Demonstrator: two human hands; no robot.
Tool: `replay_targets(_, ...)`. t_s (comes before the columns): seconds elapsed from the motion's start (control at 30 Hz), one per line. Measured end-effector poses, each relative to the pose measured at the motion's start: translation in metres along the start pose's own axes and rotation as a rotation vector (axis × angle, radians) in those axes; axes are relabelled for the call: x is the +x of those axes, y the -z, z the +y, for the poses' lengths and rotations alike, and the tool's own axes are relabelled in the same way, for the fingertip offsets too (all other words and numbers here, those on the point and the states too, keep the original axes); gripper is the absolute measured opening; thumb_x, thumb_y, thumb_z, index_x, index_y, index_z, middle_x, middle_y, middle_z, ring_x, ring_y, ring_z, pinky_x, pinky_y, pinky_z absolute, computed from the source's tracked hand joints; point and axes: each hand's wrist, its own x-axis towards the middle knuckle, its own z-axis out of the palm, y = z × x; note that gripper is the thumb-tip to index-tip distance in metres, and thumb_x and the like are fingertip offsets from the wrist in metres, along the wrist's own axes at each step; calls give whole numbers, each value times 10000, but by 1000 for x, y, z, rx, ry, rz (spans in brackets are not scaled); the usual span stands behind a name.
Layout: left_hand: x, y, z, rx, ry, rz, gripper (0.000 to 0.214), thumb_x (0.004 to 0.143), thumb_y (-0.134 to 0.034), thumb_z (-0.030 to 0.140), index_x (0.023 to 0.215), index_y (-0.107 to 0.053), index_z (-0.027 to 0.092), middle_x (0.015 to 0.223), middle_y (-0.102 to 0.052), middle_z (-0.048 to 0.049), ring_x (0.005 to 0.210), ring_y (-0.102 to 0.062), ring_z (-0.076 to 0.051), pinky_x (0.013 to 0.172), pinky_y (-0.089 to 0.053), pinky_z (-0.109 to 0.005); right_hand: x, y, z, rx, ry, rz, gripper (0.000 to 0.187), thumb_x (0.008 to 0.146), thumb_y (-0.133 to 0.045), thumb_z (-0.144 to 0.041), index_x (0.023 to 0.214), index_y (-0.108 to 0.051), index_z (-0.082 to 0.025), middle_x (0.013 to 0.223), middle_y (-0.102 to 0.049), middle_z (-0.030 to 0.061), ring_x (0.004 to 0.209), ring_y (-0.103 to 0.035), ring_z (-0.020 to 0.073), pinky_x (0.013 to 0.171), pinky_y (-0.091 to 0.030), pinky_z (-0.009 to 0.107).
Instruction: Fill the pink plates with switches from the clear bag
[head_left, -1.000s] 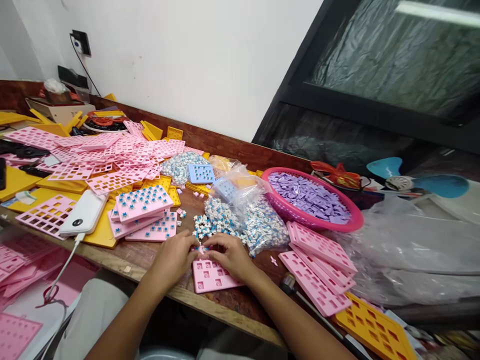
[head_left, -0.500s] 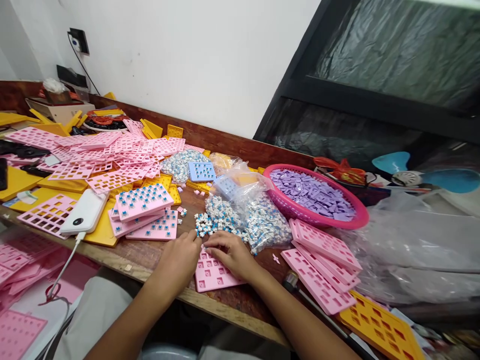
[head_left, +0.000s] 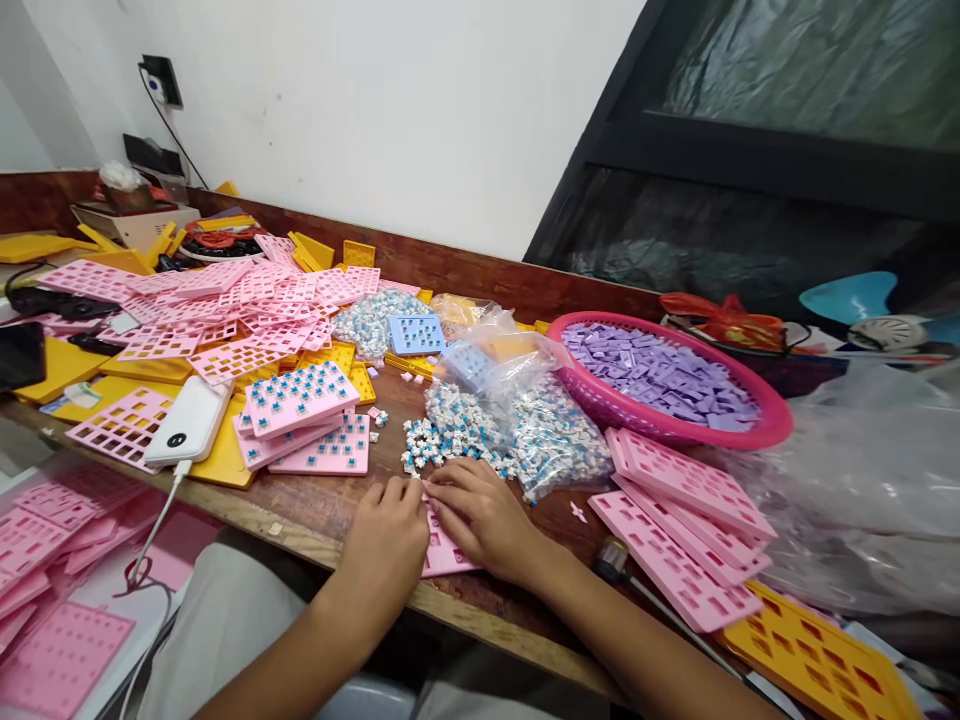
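The left grip (head_left: 386,535) and right grip (head_left: 487,515) hide much of the pink plate (head_left: 444,558) under them, what lies between them being too covered to tell, while the view's edges cut off the dark device (head_left: 19,358) at left, the blurred clear plastic (head_left: 862,480) at right and the yellow plate (head_left: 825,655) below.

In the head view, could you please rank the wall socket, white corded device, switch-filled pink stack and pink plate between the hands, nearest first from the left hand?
1. Pink plate, partly covered by the left hand.
2. Switch-filled pink stack, just beyond, leftward.
3. White corded device, farther left.
4. Wall socket, upper left, at the back.
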Motion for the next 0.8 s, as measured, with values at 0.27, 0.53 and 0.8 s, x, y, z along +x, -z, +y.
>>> replay_targets(0.27, 4, 4, -24, -148, 44, 71, 267, 1011, -434, 217, 1130, -673, 204, 1055, -656, -95, 1014, -595, -257, 906, -463, -393, 4, 4, 14, 191, -190, 33, 253, 991, -544, -213, 1178, -714, -238, 1062, -736, 76, 980, -664, 220, 896, -514, 380)
replay_targets(0.53, 21, -8, -43, -48, -21, 79, 422, 975, -457, 98, 1356, -565, 243, 1260, -602, -89, 1171, -550, -257, 969, -459, -381, 16, -11, 18, 68, -205, -5, 305, 1001, -561, -209, 1280, -672, -260, 1032, -668, 72, 943, -645, 206, 860, -510, 343)
replay_targets(0.8, 21, -8, -44, -146, 74, 110, 188, 972, -499, 114, 1029, -663, 187, 1002, -642, -80, 1013, -608, -247, 883, -478, -365, 17, -9, 16, 41, -229, 25, 61, 957, -655, -236, 971, -710, -214, 953, -686, 49, 886, -644, 195, 809, -490, 318)
